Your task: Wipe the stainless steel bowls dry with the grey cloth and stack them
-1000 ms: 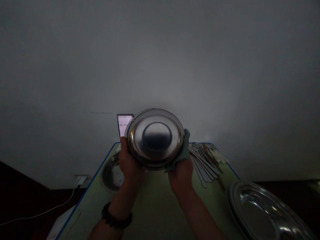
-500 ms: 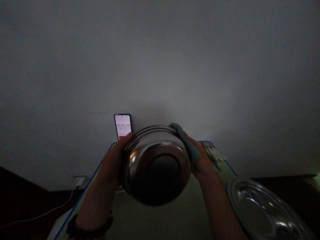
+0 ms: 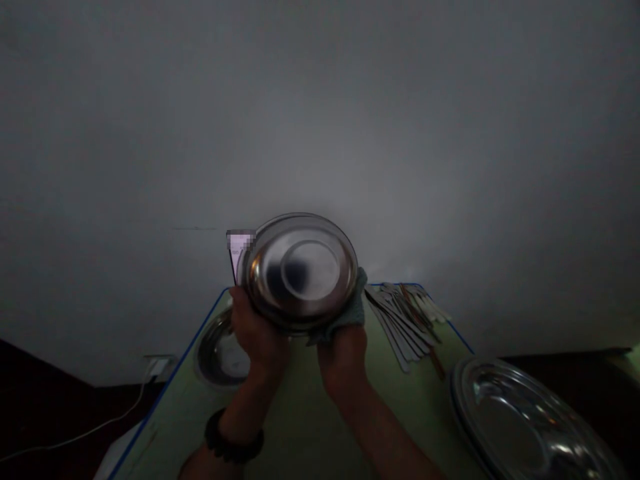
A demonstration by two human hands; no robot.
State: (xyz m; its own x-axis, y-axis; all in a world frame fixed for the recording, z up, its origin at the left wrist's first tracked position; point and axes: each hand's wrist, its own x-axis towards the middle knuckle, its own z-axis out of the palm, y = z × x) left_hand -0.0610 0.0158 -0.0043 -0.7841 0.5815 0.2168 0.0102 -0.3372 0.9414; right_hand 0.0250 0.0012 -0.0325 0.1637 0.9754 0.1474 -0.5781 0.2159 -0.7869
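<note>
I hold a round steel plate (image 3: 299, 270) upright above the table, its inner face turned toward me. My left hand (image 3: 257, 333) grips its lower left rim, fingers closed. My right hand (image 3: 343, 357) presses a grey-green cloth (image 3: 347, 312) against the plate's lower right rim, fingers wrapped round the cloth. A dark band sits on my left wrist (image 3: 233, 440).
A green table (image 3: 300, 413) with a blue edge runs to a pale wall. A steel bowl (image 3: 220, 350) lies at the left, several wrapped utensils (image 3: 405, 317) at the right, a large steel tray (image 3: 520, 420) at lower right. A lit phone (image 3: 237, 250) leans on the wall.
Half a second ago the plate's underside faced me, held lower with the cloth over its top right rim. Now it is flipped back up, inner face toward me, the cloth under its lower right.
</note>
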